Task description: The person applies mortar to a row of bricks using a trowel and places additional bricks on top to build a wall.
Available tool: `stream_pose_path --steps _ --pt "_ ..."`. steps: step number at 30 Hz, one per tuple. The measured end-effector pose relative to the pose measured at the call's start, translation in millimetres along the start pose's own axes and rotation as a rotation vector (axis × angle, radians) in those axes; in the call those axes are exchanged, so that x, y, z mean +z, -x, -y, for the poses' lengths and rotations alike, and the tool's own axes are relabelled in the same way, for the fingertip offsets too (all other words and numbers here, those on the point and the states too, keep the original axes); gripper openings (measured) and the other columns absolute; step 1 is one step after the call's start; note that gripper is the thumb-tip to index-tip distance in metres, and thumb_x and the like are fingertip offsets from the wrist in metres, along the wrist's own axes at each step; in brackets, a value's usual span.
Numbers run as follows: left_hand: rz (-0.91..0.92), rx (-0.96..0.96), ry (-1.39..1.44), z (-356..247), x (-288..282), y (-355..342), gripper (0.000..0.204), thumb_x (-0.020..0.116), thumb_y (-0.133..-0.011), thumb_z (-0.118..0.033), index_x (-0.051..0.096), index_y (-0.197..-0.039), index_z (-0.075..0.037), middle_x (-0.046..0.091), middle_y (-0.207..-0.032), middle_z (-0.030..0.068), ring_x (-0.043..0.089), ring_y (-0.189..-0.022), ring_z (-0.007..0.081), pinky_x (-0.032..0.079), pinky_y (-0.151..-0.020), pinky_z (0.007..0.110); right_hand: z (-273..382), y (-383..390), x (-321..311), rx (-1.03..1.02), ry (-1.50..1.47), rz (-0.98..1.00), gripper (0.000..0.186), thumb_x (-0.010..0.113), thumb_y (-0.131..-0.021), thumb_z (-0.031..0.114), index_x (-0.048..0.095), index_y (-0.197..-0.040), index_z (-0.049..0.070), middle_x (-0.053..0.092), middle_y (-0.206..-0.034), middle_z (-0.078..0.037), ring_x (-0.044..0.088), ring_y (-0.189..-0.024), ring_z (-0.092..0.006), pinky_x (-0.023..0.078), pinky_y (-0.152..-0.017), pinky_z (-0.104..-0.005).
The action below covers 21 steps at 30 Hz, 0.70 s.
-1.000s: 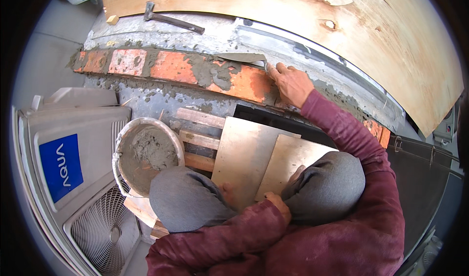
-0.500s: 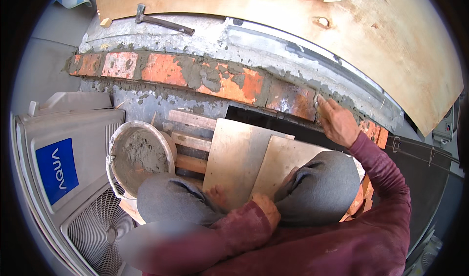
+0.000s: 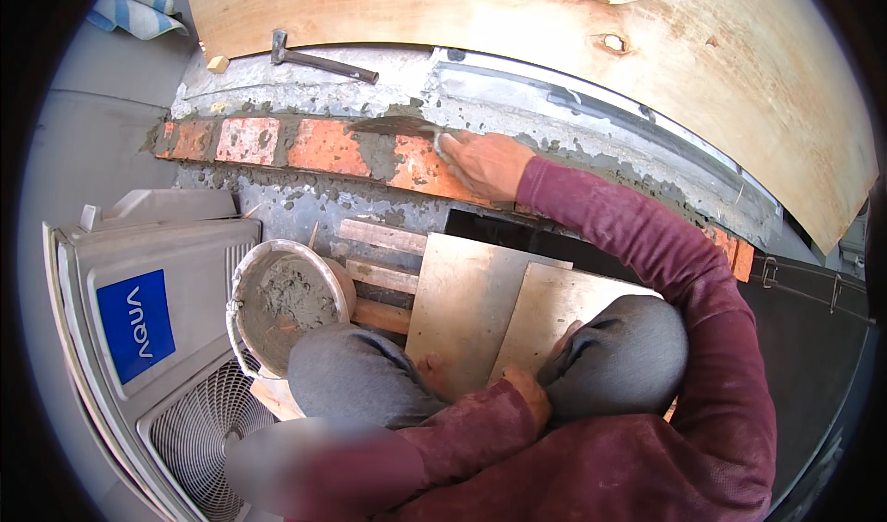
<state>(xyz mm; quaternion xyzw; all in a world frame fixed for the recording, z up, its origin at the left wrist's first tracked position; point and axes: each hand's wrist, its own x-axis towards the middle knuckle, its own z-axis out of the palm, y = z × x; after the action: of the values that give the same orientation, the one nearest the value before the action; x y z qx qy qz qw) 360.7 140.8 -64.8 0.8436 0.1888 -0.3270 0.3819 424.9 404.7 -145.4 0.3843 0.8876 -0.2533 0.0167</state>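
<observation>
My right hand [image 3: 485,163] is closed round the handle of a trowel [image 3: 393,126], over the row of red bricks [image 3: 330,148]. The trowel's thin blade points left and lies at the bricks' far edge, on or just above the grey mortar. Wet mortar [image 3: 377,155] fills the joints and smears several brick tops. Down by my bent knees, my left hand [image 3: 528,394] rests low against my leg; its fingers are mostly hidden. A white bucket [image 3: 294,308] part full of grey mortar stands beside my left knee.
A hammer [image 3: 325,64] and a small wood block [image 3: 217,64] lie beyond the bricks, before a large plywood sheet [image 3: 517,14]. An air-conditioner unit [image 3: 180,245] stands at the left. Thin boards [image 3: 462,291] and wooden slats [image 3: 381,275] lie before me.
My right hand has swept left along the brick row with the trowel, from the right end to the middle. The view has shifted slightly. My left hand stays by my leg.
</observation>
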Motion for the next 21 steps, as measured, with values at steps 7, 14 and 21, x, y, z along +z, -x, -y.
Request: stream_pose_path --steps 7,14,21 --pt "-0.174 -0.051 -0.091 -5 29 1 0.021 0.058 -0.084 -0.022 0.076 -0.091 -0.016 0.069 -0.094 0.0058 0.059 -0.093 0.0248 0.04 -0.071 0.042 1 19 -14 0.107 0.347 -0.109 0.052 0.06 -0.083 0.007 0.045 -0.131 -0.009 0.059 -0.104 -0.021 0.067 -0.084 -0.034 0.057 -0.07 -0.0413" --pt "-0.206 0.043 -0.024 -3 13 21 0.02 0.058 -0.083 -0.022 0.077 -0.087 -0.016 0.067 -0.09 0.0062 0.058 -0.09 0.0254 0.039 -0.07 0.041 -24 76 -19 -0.047 0.517 0.012 0.056 0.06 -0.082 0.003 0.043 -0.133 -0.013 0.059 -0.105 -0.021 0.066 -0.087 -0.0322 0.057 -0.071 -0.0388" --pt "-0.392 0.049 -0.053 -4 27 33 0.018 0.059 -0.081 -0.021 0.076 -0.079 -0.017 0.063 -0.082 0.0046 0.055 -0.086 0.0246 0.038 -0.071 0.041 -68 179 8 0.089 0.488 0.016 0.059 0.053 -0.086 0.002 0.035 -0.14 -0.011 0.057 -0.105 -0.024 0.066 -0.08 -0.0313 0.059 -0.065 -0.0332"
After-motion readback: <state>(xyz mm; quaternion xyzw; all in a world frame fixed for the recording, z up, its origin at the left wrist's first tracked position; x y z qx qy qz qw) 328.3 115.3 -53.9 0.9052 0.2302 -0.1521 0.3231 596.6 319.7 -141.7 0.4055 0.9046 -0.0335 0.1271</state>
